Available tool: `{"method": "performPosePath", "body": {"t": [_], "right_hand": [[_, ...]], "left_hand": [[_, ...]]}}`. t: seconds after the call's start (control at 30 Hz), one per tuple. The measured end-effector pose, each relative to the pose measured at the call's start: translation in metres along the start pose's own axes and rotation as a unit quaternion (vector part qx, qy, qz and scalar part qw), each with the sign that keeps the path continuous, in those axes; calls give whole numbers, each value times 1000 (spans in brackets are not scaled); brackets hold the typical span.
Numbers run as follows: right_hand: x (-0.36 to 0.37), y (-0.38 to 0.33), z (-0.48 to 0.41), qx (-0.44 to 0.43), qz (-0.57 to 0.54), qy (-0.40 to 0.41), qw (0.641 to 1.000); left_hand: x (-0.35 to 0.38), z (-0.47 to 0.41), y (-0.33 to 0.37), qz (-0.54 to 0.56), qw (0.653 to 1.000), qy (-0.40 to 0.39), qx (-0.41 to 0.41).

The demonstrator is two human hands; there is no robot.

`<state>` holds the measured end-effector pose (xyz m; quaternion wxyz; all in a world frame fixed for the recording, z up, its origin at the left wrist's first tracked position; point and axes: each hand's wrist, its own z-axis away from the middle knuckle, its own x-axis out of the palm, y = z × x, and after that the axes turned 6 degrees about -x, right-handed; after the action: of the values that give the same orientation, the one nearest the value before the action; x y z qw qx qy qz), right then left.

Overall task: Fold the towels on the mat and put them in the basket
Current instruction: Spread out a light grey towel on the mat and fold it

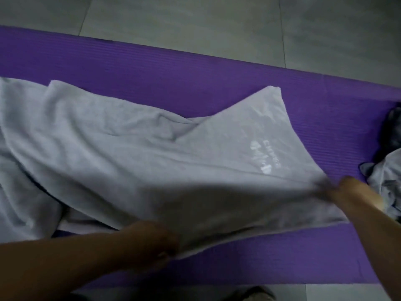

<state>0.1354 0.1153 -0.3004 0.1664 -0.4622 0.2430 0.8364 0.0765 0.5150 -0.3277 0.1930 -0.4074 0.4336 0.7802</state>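
Here, left hand (166,243) and right hand (333,186) hold the towel (152,148).

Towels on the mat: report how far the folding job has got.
Done: nothing visible; no folded towel or basket is in view. In hand: the left hand and right hand grip the near edge of the grey towel, which lies rumpled and unfolded across the purple mat. Left: fold it, then the crumpled cloth at the mat's right end, and basket both.

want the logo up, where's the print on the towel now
Head view: the white print sits on the right part of the towel, just beyond the right hand gripping its near edge.
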Motion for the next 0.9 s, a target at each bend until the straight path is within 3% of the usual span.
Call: {"method": "performPosePath", "body": {"t": [0.03,0.07,0.17,0.27,0.33,0.4,0.43,0.6,0.9], "right_hand": [[5,8,2,12,4,6,1000],[10,12,4,25,10,20,999],[9,-4,6,24,24,101,994],[1,-51,6,-112,-12,159,981],[1,-83,3,-211,-8,141,967],[-3,-105,-3,-241,-4,101,965],[-5,-111,-8,-230,-26,91,968],[-20,-114,-38,-121,-217,81,965],[-40,-144,-86,-98,-270,67,956]], "left_hand": [[-4,-2,7,-5,999,-40,-2],[1,-6,2,-9,1000,-19,21],[-22,-19,-27,7,998,38,-58],[-50,-29,-74,15,963,218,-155],[-71,-40,-97,26,929,249,-273],[-92,-49,-112,58,889,191,-412],[-98,-54,-115,70,882,168,-435],[-98,-88,-120,102,898,104,-416],[-93,-87,-114,152,840,254,-454]]}}
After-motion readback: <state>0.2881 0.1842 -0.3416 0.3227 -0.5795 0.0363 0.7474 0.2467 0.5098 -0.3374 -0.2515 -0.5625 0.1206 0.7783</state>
